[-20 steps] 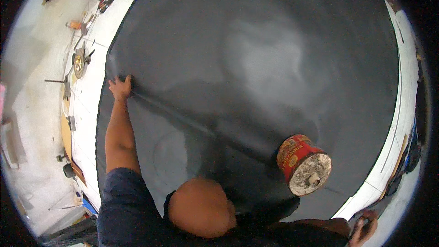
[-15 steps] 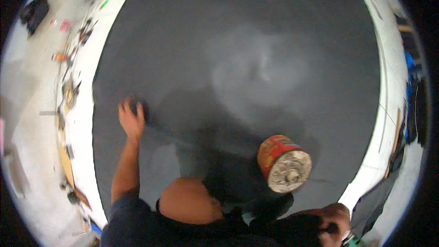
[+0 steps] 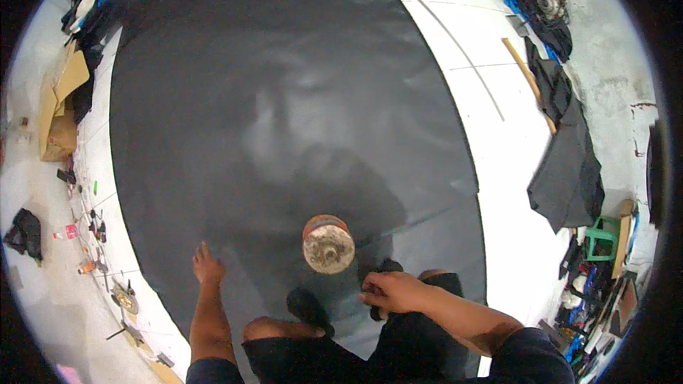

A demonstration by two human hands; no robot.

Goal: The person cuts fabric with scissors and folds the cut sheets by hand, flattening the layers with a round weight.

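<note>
A broad black sheet (image 3: 192, 128) spreads over the white surface in front of me. My left hand (image 3: 208, 266) reaches down to its left part, fingers stretched forward, with nothing visible in it. My right hand (image 3: 388, 291) is in front of my right knee, its fingers curled together; whether something small is in them is hidden. Between the hands, a little farther off, is a round can (image 3: 329, 245) with a red side and a stained, pale top with a knob in its middle. A crease runs across the sheet right of the can.
My dark-shod feet (image 3: 311, 311) are on the sheet. Beyond its right edge lie a wooden stick (image 3: 528, 85), a crumpled black cloth (image 3: 565, 171) and a green stool (image 3: 603, 238). Left are a cardboard box (image 3: 62, 128), scattered tools and a black bag (image 3: 25, 235).
My view has swung to the right, so the can appears farther left. My right hand has come from the lower right corner to before my knee. The left hand's fingers now point forward.
</note>
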